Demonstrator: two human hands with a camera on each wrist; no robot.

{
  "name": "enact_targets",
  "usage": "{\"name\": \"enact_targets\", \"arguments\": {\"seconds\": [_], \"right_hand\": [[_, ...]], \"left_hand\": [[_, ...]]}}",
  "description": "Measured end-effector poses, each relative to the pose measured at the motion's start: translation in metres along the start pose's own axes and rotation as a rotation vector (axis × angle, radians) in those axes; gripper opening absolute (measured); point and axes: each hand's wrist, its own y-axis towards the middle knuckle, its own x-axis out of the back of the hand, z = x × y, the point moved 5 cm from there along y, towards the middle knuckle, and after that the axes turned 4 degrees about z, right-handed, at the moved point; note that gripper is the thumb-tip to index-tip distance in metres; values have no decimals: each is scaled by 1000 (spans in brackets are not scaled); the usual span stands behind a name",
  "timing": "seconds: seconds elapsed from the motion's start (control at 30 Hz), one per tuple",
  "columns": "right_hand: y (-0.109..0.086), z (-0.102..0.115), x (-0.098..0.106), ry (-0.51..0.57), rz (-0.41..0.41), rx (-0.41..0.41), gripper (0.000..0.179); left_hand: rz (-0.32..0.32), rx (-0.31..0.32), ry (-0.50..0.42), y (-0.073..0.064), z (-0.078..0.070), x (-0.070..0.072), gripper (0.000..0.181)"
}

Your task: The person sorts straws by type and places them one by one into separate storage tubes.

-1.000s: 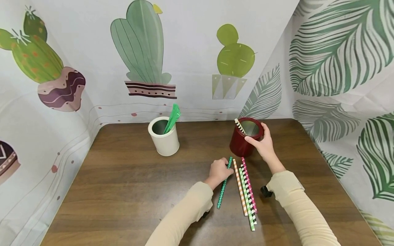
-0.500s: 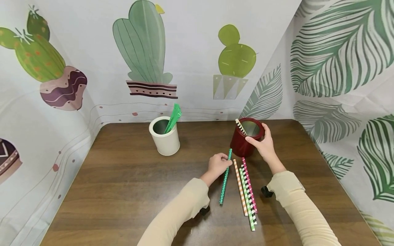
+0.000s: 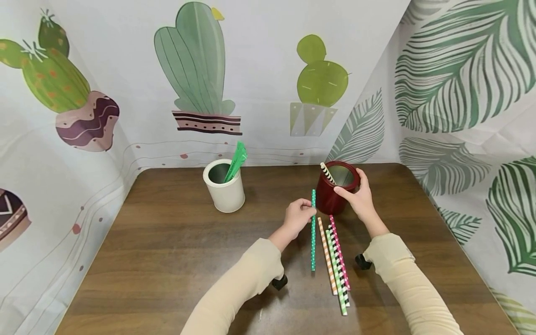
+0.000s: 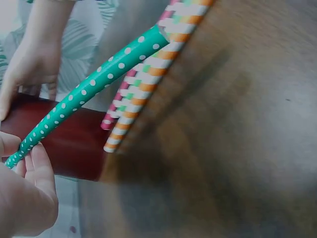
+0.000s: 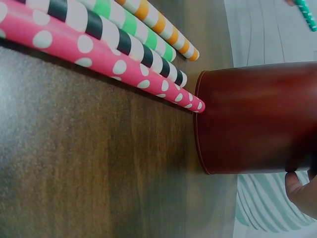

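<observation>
Here, the left hand (image 3: 298, 216) pinches the dotted green straw (image 3: 313, 237) in its fingers, clear of the desk (image 3: 167, 260) and just left of the red cup (image 3: 328, 199); the right hand (image 3: 359, 197) grips that cup, fingers and thumb spread round its right side; a striped straw (image 3: 327, 172) leans inside; four straws (image 3: 334, 260) lie nearer; the white cup (image 3: 229, 196) stands far left.

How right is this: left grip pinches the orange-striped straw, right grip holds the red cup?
One slip: the left grip pinches the green dotted straw; the orange-striped straw lies on the table, as the head view shows. The right grip does hold the red cup.
</observation>
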Motion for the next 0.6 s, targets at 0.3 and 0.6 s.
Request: {"name": "enact_targets", "arguments": {"seconds": [0.3, 0.6], "right_hand": [[1, -2, 1, 23, -4, 7, 85], [2, -3, 0, 73, -10, 8, 84]], "left_hand": [[-24, -34, -191, 7, -46, 18, 19], [-46, -102, -303, 12, -95, 42, 17]]}}
